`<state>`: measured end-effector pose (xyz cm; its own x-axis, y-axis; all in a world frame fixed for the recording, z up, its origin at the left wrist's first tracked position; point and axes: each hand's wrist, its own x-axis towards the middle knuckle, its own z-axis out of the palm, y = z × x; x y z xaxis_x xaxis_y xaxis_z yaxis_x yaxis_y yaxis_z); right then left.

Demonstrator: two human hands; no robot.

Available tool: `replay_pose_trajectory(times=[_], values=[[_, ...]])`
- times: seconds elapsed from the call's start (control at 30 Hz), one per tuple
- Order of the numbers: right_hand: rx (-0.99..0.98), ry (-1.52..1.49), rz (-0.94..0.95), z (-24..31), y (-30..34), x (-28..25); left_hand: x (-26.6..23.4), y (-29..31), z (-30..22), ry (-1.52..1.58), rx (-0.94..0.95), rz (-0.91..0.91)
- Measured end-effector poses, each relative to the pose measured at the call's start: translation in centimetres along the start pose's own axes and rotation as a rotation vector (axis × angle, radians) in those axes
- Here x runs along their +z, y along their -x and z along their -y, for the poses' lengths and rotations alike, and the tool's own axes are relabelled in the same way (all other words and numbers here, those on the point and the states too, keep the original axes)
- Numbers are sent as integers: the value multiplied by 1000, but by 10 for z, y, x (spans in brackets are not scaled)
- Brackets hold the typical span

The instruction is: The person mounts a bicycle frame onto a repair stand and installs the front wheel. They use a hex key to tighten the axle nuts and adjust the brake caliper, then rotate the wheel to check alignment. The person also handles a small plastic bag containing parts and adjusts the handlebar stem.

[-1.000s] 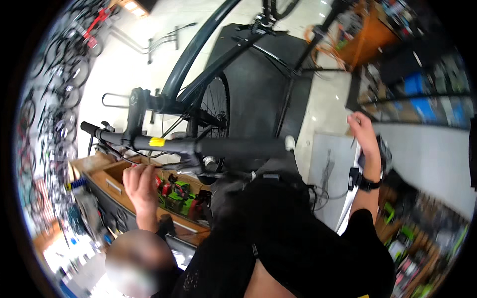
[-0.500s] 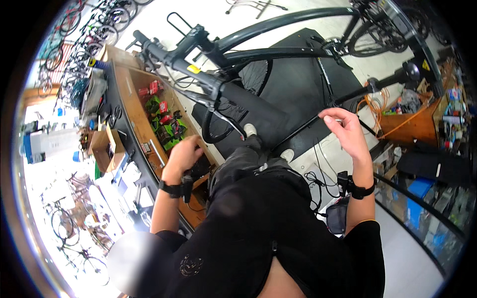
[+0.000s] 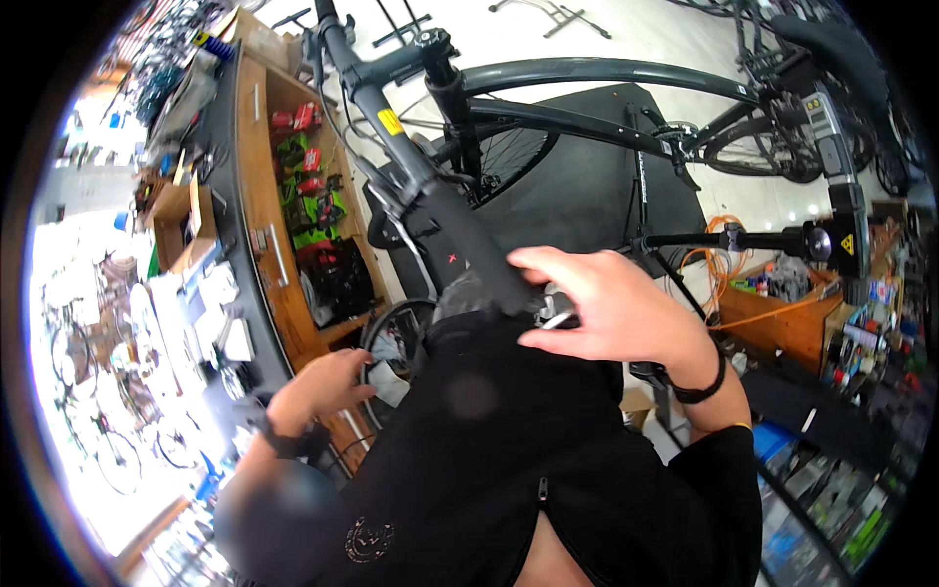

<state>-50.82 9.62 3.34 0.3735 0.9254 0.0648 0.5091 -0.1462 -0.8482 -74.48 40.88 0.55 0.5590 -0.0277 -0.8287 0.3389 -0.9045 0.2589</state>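
A black bicycle frame (image 3: 606, 73) hangs in front of me, its handlebar (image 3: 391, 122) running from the far left toward my body. The black grip (image 3: 468, 235) on the near end points at my right hand (image 3: 611, 303). That hand is open, thumb and forefinger spread just beside the grip's end; I cannot tell whether they touch it. A small silvery part shows between the fingers, too obscured to name. My left hand (image 3: 333, 383) is low on the left, fingers loosely stretched and holding nothing visible, near a wheel rim (image 3: 368, 338) at my side.
A black-topped workbench (image 3: 223, 196) with a wooden cabinet (image 3: 256, 186) runs along the left, its open shelves holding red and green items. A clamp stand arm (image 3: 773, 238) reaches in from the right. Orange cable (image 3: 719, 259) lies by a wooden box (image 3: 778, 328). A black mat (image 3: 587, 201) covers the floor.
My right hand has moved left to the handlebar's near end. My left hand has dropped lower and further left. My view has shifted, with the handlebar now closer to my body.
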Motion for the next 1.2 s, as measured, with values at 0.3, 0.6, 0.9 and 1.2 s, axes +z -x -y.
replay_pose_trajectory(times=[0.3,0.6,0.9,1.2], values=[[67,-381,162,-64,-14,2,34,-9,-94,218,-22,-621],[369,225,-286,-290,13,-38,80,-149,-52,302,-36,-951],[467,206,-199,-486,24,56,98,-403,98,146,-340,-1494],[377,338,-507,-629,24,98,85,-510,174,506,39,-1656]])
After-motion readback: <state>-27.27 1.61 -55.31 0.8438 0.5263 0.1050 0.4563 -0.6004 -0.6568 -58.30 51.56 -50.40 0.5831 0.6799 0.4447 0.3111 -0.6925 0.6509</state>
